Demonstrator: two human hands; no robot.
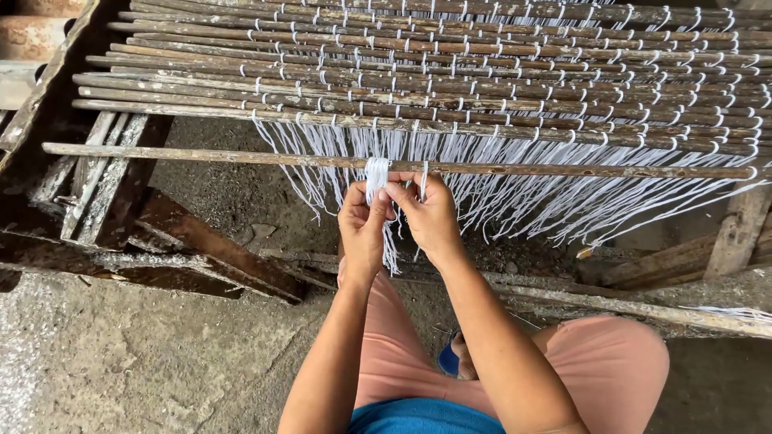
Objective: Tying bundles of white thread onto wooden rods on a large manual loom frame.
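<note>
A thin wooden stick [201, 154] lies across the front of a mat of tied sticks [482, 72]. A bundle of white string [376, 175] is wrapped over this front stick. My left hand [362, 229] pinches the string bundle from below. My right hand [430, 217] holds the same white strands just to its right, fingers closed on them. Loose white strings [563, 205] hang down in a fringe from the mat's front edge, behind and beside both hands.
A dark wooden frame [121, 185] with rusty beams [209, 253] stands at the left. Another wooden rail [643, 309] runs low at the right. Concrete floor [121, 362] lies below. My knees in pink trousers [611, 362] are under my arms.
</note>
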